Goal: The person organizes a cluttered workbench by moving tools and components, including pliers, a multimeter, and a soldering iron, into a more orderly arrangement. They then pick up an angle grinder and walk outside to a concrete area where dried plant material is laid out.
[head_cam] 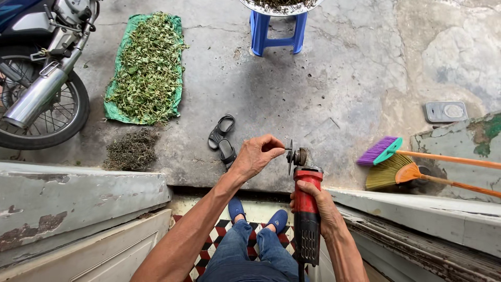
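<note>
Gripping the red angle grinder (306, 209) upright by its body, right hand (322, 206) is clenched round it, head end up, w/ cord end down between the knees. Left hand (254, 155) pinches at the spindle, fingertips on the thin cutting disc (290, 156), which sits edge-on at the grinder head; can't tell if it's seated or loose. Judged approx. mid-way: disc at the spindle, fastening apparently not finished, no guard seen; brooms (389, 162) and sandals (223, 138) lie apart on the concrete floor (323, 83).

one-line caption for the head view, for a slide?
Right hand grips a red-and-black angle grinder upright while left hand pinches its thin dark cutting disc, above a grey concrete yard.
</note>
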